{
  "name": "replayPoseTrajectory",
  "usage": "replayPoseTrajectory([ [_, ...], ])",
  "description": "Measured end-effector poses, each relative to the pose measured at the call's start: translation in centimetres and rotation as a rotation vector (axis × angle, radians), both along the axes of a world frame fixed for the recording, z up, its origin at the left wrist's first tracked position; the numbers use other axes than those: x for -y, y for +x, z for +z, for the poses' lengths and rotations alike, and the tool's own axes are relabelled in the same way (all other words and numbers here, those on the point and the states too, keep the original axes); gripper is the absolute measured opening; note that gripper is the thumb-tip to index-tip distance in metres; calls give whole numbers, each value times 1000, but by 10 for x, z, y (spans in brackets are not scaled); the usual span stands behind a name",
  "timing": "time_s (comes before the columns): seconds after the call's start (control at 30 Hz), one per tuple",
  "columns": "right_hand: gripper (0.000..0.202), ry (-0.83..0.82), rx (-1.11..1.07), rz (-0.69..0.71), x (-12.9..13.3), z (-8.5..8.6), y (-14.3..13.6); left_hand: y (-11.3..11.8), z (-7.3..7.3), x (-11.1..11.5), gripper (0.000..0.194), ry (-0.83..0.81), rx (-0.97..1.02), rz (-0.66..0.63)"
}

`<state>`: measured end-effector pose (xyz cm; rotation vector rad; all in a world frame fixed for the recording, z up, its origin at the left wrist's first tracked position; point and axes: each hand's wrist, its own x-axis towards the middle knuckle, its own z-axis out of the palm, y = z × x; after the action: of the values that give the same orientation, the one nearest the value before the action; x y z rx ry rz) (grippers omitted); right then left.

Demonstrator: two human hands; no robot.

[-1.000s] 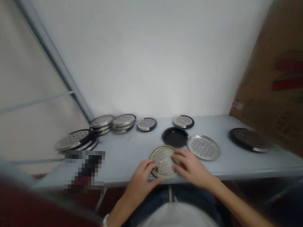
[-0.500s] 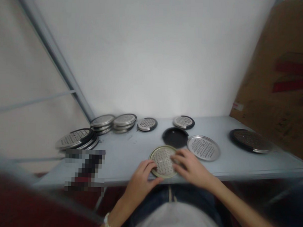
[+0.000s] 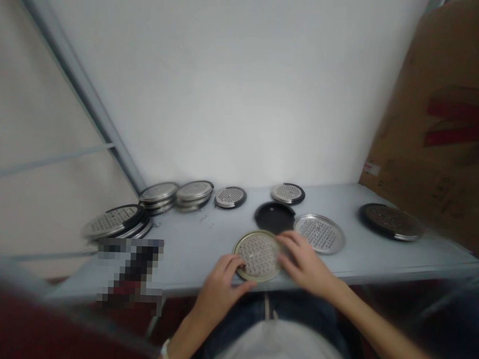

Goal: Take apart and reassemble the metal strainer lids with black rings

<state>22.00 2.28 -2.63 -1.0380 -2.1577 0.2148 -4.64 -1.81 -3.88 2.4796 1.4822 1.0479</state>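
A round perforated metal disc with a yellowish rim (image 3: 258, 253) lies near the table's front edge, between my hands. My left hand (image 3: 225, 283) grips its lower left edge, fingers on top and thumb along the front rim. At its right edge is my right hand (image 3: 305, 263), its fingers bent and spread apart, touching the rim; the fingertips are blurred. Just behind to the right rests a silver perforated disc (image 3: 319, 233). A black round dish (image 3: 275, 216) sits behind the disc in my hands.
Stacked discs (image 3: 158, 192) stand at the back left, with another stack (image 3: 114, 222) nearer. Single discs (image 3: 230, 197) lie along the back. A dark-rimmed disc (image 3: 391, 221) lies right, beside a large cardboard box (image 3: 432, 170). A pixelated patch covers the front left.
My right hand has shifted from over the disc's face to its right edge. My left hand stays on the left edge. The whole view has moved slightly.
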Motion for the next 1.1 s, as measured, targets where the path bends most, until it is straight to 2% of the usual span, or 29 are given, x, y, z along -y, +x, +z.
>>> replayPoseTrajectory([
  [0.07,35,82,8,-153,-9,-2,17,-1,0,0,33,-5,-3,-6],
  [0.17,37,124,85,-512,-28,-6,60,-1,1,0,32,-2,5,-8],
  [0.23,44,93,191,-707,-40,-10,93,-2,2,0,33,1,18,-22],
  [0.3,49,8,234,-790,-49,-15,120,-3,1,-1,37,3,28,-56],
  [0.4,47,-184,171,-724,-54,-21,142,-5,-2,-1,44,18,32,-95],
  [0.5,41,-337,69,-674,-55,-19,144,-6,-5,0,44,38,31,-101],
  [0.73,31,-411,-80,-674,-47,11,141,-2,-7,2,51,91,50,-62],
  [0.9,30,-289,-93,-593,-31,34,123,-1,-7,2,58,103,82,-55],
  [1.1,30,102,55,-571,-9,39,61,-1,-3,4,49,76,165,-13],
])
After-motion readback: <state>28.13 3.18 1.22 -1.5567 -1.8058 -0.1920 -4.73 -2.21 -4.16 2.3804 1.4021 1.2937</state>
